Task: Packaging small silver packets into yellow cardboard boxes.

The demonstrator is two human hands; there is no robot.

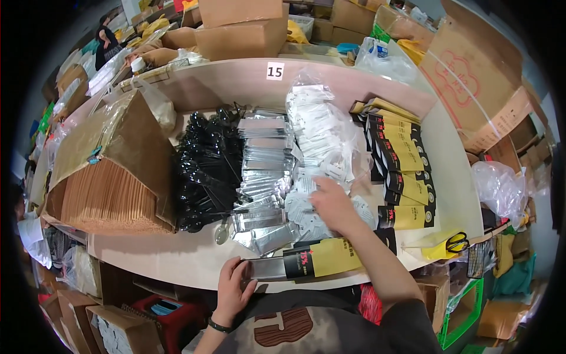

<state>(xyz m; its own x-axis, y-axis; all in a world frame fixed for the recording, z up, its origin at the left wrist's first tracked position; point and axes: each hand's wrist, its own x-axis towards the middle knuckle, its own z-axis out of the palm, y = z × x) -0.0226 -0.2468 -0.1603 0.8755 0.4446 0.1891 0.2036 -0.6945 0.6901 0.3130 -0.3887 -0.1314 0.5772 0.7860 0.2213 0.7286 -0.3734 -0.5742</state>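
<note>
Near the front edge of the table, my left hand (pixel 232 290) is closed on the end of a silver foil packet (pixel 266 269). This packet meets a black-and-yellow pouch (pixel 330 258) lying beside it, partly behind my right forearm. My right hand (pixel 333 205) reaches over a pile of small white packets (pixel 305 213), its fingers bent down against them. Whatever the right fingertips pinch is hidden. Just left of that pile runs a column of silver foil packets (pixel 263 154). Farther left lies a heap of black plastic-wrapped spoons (pixel 209 171).
A cardboard box (pixel 127 130) packed with brown sheets stands at the left. More black-and-yellow pouches (pixel 407 159) overlap in a row at the right. Scissors with black handles (pixel 456 242) lie at the right edge. A low wall (pixel 236 76) bounds the far side; a person (pixel 106 41) is far left.
</note>
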